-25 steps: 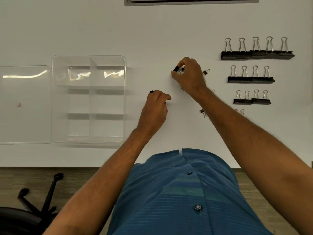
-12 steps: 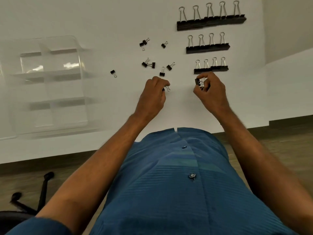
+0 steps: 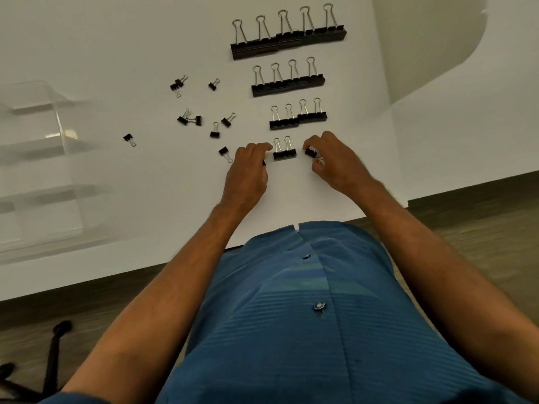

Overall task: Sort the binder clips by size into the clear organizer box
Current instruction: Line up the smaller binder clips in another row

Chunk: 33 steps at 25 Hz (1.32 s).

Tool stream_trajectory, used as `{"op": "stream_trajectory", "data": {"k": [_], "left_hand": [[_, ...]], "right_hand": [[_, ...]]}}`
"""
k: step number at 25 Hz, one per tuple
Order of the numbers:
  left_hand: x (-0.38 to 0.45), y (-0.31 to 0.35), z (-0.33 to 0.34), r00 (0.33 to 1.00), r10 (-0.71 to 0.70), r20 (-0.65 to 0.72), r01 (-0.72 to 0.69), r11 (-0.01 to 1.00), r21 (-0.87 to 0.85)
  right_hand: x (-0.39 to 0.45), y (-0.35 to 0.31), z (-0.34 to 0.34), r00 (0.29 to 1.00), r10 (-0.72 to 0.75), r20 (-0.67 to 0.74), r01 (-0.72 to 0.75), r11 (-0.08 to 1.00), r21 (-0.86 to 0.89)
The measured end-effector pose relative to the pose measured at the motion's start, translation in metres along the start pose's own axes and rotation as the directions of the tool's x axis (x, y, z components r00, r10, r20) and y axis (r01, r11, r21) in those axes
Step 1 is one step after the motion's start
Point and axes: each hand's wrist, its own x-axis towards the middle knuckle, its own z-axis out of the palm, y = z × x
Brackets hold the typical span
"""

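Black binder clips lie in rows on the white table: a row of the largest clips point(image 3: 288, 42) at the back, a medium row point(image 3: 288, 83) below it, a smaller row point(image 3: 298, 119) nearer me. Two small clips point(image 3: 284, 153) stand side by side between my hands. My left hand point(image 3: 248, 173) pinches a small black clip at its fingertips, just left of that pair. My right hand point(image 3: 335, 161) holds a small clip point(image 3: 311, 153) just right of the pair. Several tiny clips point(image 3: 189, 119) are scattered to the left. The clear organizer box point(image 3: 43, 158) sits at far left.
The white table's front edge point(image 3: 175, 263) runs close to my body, its right edge near my right forearm. A second white surface point(image 3: 466, 126) adjoins on the right. A chair base point(image 3: 55, 339) shows on the floor at bottom left.
The view swung right and down, so the organizer slid to the left edge. Both hands moved nearer me, bringing small clips beside a pair now standing between them.
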Motion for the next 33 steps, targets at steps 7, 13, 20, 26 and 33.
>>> {"op": "stream_trajectory", "data": {"k": [7,13,20,26,33], "left_hand": [[0.010,0.005,0.012,0.997,-0.042,-0.070,0.044,0.999,0.026],[0.007,0.010,0.016,0.991,-0.056,-0.122,0.057,0.998,0.007],[0.005,0.008,0.014,0.986,-0.115,-0.124,0.112,0.993,-0.034],[0.010,0.006,0.014,0.989,-0.113,-0.099,0.111,0.993,-0.031],[0.012,0.006,0.015,0.987,-0.124,-0.099,0.122,0.992,-0.030]], "right_hand": [[0.019,0.008,-0.005,0.998,-0.037,0.043,0.033,0.995,0.092],[0.006,0.018,-0.016,0.968,0.248,-0.043,-0.203,0.871,0.447],[-0.008,0.036,-0.013,0.970,0.225,-0.087,-0.191,0.936,0.295],[-0.011,0.036,-0.004,0.982,0.114,-0.153,-0.089,0.983,0.159],[-0.001,0.035,0.008,0.974,0.047,-0.221,-0.013,0.989,0.149]]}}
